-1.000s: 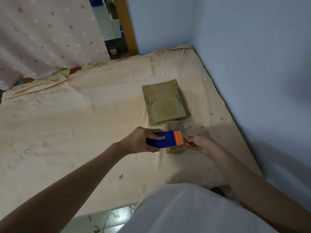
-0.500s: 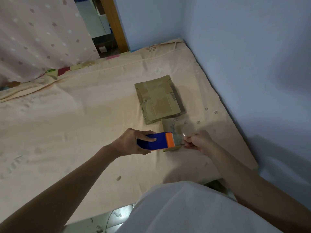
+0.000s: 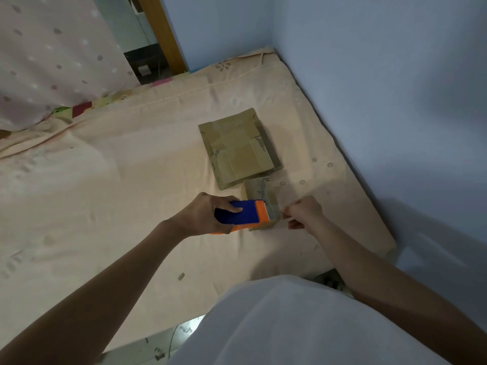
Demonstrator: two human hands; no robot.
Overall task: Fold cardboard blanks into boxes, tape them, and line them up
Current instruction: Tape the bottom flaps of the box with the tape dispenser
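Cardboard, brown and flattened, lies in a small stack (image 3: 238,150) on a peach sheet (image 3: 105,180) that covers the bed, toward the bed's right edge and closer to its far right corner than to the near side. Printed lettering shows on the stack's top blank, and a pale strip of tape crosses it. Just in front of the stack, touching its near right corner or nearly so, stands a small folded box (image 3: 259,196), also brown, with faint lettering on its top face.

The left hand (image 3: 208,217) grasps a tape dispenser (image 3: 243,213) with a blue body and an orange head, fingers wrapped over the blue part and the thumb on its near side. The orange head sits over the near end of the box. The right hand (image 3: 303,213) is just to the right of the dispenser, fingers curled and pinching the free end of a clear tape strip (image 3: 278,216) that runs from the orange head across the box's near right corner. The strip is hard to make out against the sheet.

A blue wall (image 3: 382,101) runs along the bed's right edge. Beyond the far edge hang a spotted pale curtain (image 3: 52,54) and a wooden post (image 3: 160,30). A white garment (image 3: 290,325) on the person fills the bottom of the view.
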